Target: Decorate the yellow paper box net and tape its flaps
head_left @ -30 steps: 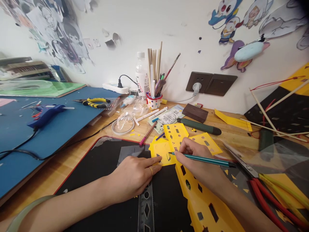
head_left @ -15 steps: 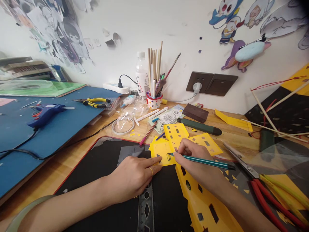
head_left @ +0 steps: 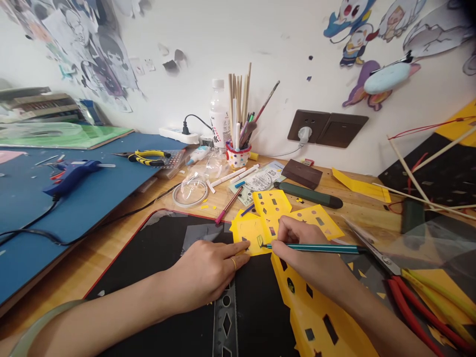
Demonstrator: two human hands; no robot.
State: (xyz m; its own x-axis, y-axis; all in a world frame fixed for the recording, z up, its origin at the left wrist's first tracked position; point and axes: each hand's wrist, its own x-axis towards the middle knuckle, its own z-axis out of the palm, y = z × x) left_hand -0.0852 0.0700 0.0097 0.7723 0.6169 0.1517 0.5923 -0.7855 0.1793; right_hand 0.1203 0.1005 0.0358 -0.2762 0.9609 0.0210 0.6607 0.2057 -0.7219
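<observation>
My right hand (head_left: 303, 243) pinches a teal felt-tip pen (head_left: 327, 249), its tip on a yellow paper piece (head_left: 253, 229) with a small dark outline drawn there. My left hand (head_left: 210, 270), a ring on one finger, lies with fingers stretched out over the left edge of that paper, pressing on it. Under and below the left hand runs a clear stencil ruler (head_left: 225, 322) with shape cut-outs. A long yellow strip (head_left: 312, 317) with many cut-out holes extends below my right hand, partly covered by the forearm. All of this lies on a black mat (head_left: 156, 267).
Red- and yellow-handled scissors (head_left: 394, 272) lie at the right beside yellow scraps. Behind are a green cutter (head_left: 308, 194), a magenta pen (head_left: 228, 206), a roll of tape (head_left: 189, 192) and a pen cup (head_left: 238, 154). A glue gun (head_left: 70, 176) and pliers (head_left: 145, 157) rest on the blue board.
The pen tip has shifted slightly down and right, and the pen now lies flatter. More lines show in the drawn outline. My left hand stays in place.
</observation>
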